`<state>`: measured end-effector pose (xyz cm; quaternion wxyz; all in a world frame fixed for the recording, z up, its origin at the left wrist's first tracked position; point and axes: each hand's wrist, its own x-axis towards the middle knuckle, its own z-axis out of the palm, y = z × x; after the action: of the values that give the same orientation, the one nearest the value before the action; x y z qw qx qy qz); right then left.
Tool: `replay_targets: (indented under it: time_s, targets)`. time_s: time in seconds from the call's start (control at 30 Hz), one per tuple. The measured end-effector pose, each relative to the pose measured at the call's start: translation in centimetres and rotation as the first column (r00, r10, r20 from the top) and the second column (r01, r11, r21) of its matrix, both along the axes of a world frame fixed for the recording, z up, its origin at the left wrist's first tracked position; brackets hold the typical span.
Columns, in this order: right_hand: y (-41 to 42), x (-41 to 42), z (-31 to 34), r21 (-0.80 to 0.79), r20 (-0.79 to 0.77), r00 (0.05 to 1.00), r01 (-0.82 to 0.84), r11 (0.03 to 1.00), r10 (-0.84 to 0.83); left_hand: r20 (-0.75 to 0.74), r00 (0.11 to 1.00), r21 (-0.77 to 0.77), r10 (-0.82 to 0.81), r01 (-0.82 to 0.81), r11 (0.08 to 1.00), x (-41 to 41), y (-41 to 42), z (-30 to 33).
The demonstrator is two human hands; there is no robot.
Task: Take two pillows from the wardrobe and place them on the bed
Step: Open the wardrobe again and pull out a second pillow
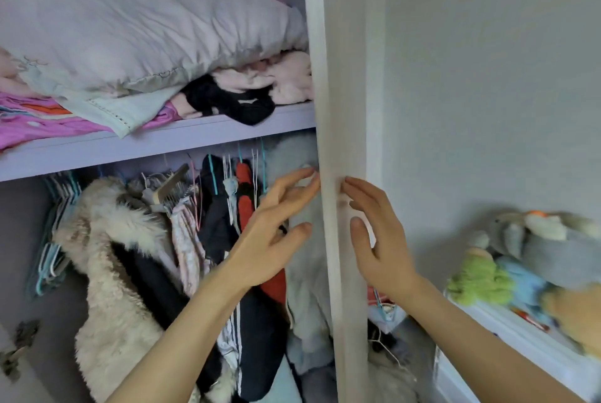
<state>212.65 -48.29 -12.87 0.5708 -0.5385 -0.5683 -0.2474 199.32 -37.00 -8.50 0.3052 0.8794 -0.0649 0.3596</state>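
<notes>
Both forearms reach up: left hand and right hand, fingers spread, flank the pale wardrobe door edge; a big white rumpled pillow fills the lilac shelf.

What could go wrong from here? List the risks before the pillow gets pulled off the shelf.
The large white wrinkled pillow lies on loose folded clothes, including a black knitted garment overhanging the lilac shelf edge; pulling it may drag them down. The left hand and right hand flank the white vertical door edge, so fingers could get pinched.
</notes>
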Motion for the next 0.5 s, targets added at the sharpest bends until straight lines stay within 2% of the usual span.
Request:
replay_targets:
  time_s: [0.13, 0.27, 0.37, 0.5]
  targets:
    - [-4.5, 0.7, 0.0, 0.028, -0.088, 0.995, 0.050, 0.998, -0.047, -0.033, 0.997, 0.138, -0.071, 0.075, 0.988, 3.6, -1.7, 1.3]
    - [-7.9, 1.2, 1.0, 0.014, -0.130, 0.969, 0.215, 0.976, -0.211, -0.085, 0.994, 0.300, -0.068, 0.091, 0.950, 8.2, -4.0, 3.3]
    - [-9.0, 1.7, 1.9, -0.014, -0.163, 0.907, 0.392, 0.920, -0.389, -0.124, 0.988, 0.418, -0.091, 0.135, 0.898, 11.1, -5.4, 3.7]
    - [-10.7, 3.6, 3.1, -0.016, -0.189, 0.787, 0.596, 0.803, -0.587, -0.128, 0.986, 0.453, -0.108, 0.155, 0.878, 14.3, -7.5, 4.3]
